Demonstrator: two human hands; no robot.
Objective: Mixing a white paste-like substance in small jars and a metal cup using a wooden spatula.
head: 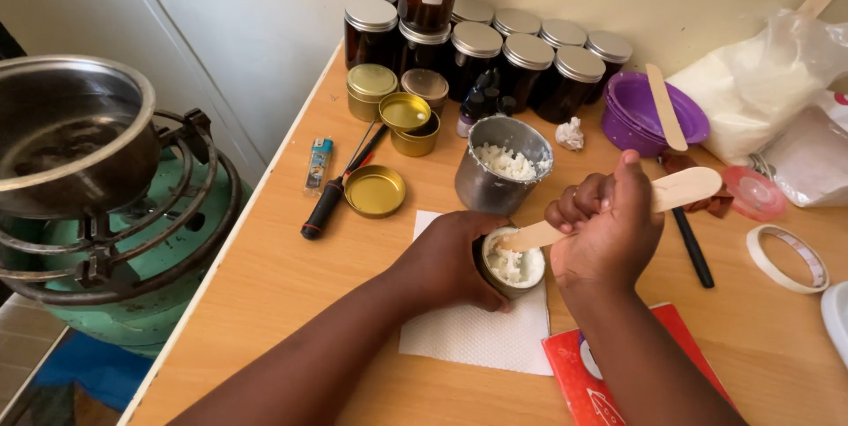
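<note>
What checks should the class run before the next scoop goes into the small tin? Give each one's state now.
1. Left hand steadies the tin: ok.
2. Right hand has a grip on the wooden stick: ok.
3. Tin sits on the paper towel: ok.
4. Metal cup of white flakes close by: ok.
5. Room left in the tin: cannot tell.
6. Gold lid within reach: ok.

Dark jars [528, 68], purple bowls [640, 113], a lighter [319, 163], tape roll [786, 257].
</note>
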